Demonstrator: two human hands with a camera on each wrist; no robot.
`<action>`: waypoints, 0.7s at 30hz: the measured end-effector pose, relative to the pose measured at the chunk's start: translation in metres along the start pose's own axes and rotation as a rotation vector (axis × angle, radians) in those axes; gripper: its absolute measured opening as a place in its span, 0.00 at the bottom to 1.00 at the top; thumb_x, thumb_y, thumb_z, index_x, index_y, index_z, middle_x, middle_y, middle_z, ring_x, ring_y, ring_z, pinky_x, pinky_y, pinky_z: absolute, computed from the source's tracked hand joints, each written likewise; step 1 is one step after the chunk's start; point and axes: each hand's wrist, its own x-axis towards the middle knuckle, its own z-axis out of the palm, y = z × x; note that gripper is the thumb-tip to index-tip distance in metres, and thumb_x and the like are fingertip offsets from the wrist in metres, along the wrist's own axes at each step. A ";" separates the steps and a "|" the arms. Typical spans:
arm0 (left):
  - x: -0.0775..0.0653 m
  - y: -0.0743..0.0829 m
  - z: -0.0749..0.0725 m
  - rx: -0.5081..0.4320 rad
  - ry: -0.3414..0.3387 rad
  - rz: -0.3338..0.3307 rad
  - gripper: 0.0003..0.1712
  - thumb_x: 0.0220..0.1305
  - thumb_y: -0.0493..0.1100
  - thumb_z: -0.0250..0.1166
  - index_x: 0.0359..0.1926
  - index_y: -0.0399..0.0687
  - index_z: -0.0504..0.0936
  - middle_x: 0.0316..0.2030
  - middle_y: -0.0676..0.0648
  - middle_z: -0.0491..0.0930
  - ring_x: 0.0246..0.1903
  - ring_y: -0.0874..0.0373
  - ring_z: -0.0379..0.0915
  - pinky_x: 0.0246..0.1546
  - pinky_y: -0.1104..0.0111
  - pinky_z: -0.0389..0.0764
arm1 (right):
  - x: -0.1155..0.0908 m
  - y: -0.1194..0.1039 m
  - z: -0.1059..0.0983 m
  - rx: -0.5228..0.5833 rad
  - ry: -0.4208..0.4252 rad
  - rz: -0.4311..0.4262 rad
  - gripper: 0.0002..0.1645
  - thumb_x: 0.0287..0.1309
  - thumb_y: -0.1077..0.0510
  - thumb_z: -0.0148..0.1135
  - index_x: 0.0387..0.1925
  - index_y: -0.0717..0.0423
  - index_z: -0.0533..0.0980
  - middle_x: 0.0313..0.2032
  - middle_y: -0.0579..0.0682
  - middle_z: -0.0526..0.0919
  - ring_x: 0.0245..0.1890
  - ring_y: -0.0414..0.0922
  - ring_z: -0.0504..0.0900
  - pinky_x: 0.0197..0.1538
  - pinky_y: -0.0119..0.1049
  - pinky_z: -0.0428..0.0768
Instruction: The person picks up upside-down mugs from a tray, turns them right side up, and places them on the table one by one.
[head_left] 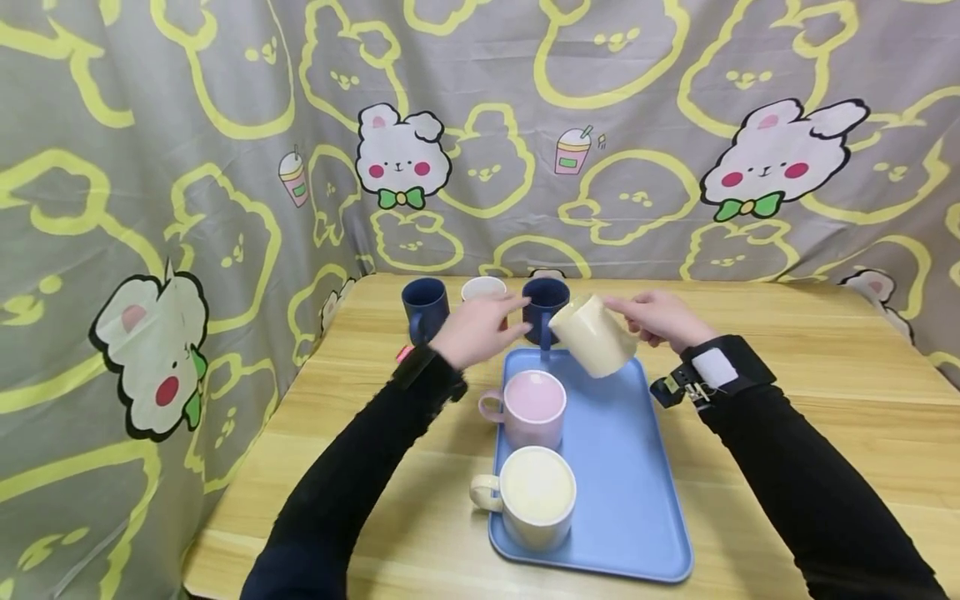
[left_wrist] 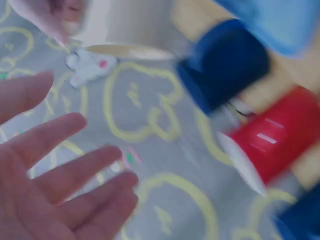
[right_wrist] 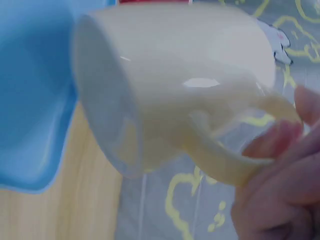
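My right hand (head_left: pixel 663 318) grips the handle of a cream mug (head_left: pixel 595 337). The mug is tilted above the far end of a blue tray (head_left: pixel 615 467), its rim towards the upper left in the head view and its base facing the tray. My left hand (head_left: pixel 480 325) is just left of it, holding nothing, fingers spread apart in the left wrist view. Behind that hand stand a navy mug (head_left: pixel 544 300) and a red cup (left_wrist: pixel 280 140) with a white rim. A pink mug (head_left: pixel 534 408) and another cream mug (head_left: pixel 537 500) stand along the tray's left side, handles pointing left.
Another navy mug (head_left: pixel 425 304) stands at the back left of the wooden table (head_left: pixel 810 375), with a small pink thing (head_left: pixel 403 353) in front of it. A patterned cloth (head_left: pixel 637 83) hangs behind the table and along its left side.
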 end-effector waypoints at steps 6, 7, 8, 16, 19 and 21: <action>-0.075 -0.057 0.033 0.054 -0.041 -0.175 0.34 0.69 0.55 0.59 0.70 0.44 0.67 0.68 0.29 0.58 0.68 0.32 0.52 0.66 0.45 0.55 | -0.002 0.022 0.002 0.213 0.155 0.037 0.32 0.69 0.41 0.50 0.14 0.57 0.66 0.17 0.47 0.69 0.15 0.37 0.70 0.22 0.29 0.75; -0.088 -0.064 0.037 0.048 -0.058 -0.221 0.35 0.69 0.55 0.58 0.71 0.44 0.65 0.69 0.27 0.56 0.68 0.31 0.49 0.66 0.42 0.53 | -0.001 0.026 0.006 0.246 0.186 0.038 0.32 0.69 0.41 0.49 0.16 0.60 0.67 0.17 0.47 0.71 0.15 0.37 0.72 0.22 0.30 0.77; -0.100 -0.071 0.042 0.038 -0.059 -0.251 0.35 0.70 0.54 0.58 0.71 0.43 0.64 0.69 0.26 0.54 0.68 0.30 0.48 0.66 0.40 0.52 | 0.000 0.030 0.011 0.284 0.222 0.036 0.32 0.70 0.42 0.48 0.17 0.62 0.68 0.17 0.47 0.72 0.14 0.36 0.74 0.22 0.30 0.79; -0.158 -0.096 0.064 0.015 -0.078 -0.483 0.36 0.73 0.56 0.52 0.73 0.43 0.59 0.71 0.26 0.46 0.70 0.28 0.36 0.65 0.36 0.42 | 0.019 0.051 0.040 0.567 0.472 0.061 0.29 0.71 0.47 0.50 0.20 0.66 0.69 0.14 0.46 0.74 0.13 0.37 0.80 0.21 0.34 0.82; -0.171 -0.094 0.070 -0.001 -0.083 -0.517 0.36 0.73 0.56 0.51 0.73 0.42 0.58 0.71 0.26 0.44 0.70 0.28 0.35 0.65 0.36 0.41 | 0.029 0.057 0.051 0.582 0.505 0.069 0.29 0.71 0.48 0.50 0.21 0.67 0.68 0.15 0.45 0.74 0.13 0.37 0.80 0.20 0.32 0.82; -0.178 -0.093 0.073 -0.016 -0.073 -0.532 0.36 0.73 0.57 0.51 0.73 0.42 0.59 0.71 0.26 0.44 0.70 0.27 0.35 0.65 0.36 0.41 | 0.035 0.060 0.057 0.567 0.505 0.067 0.29 0.72 0.48 0.49 0.23 0.69 0.68 0.15 0.45 0.74 0.13 0.37 0.80 0.21 0.32 0.81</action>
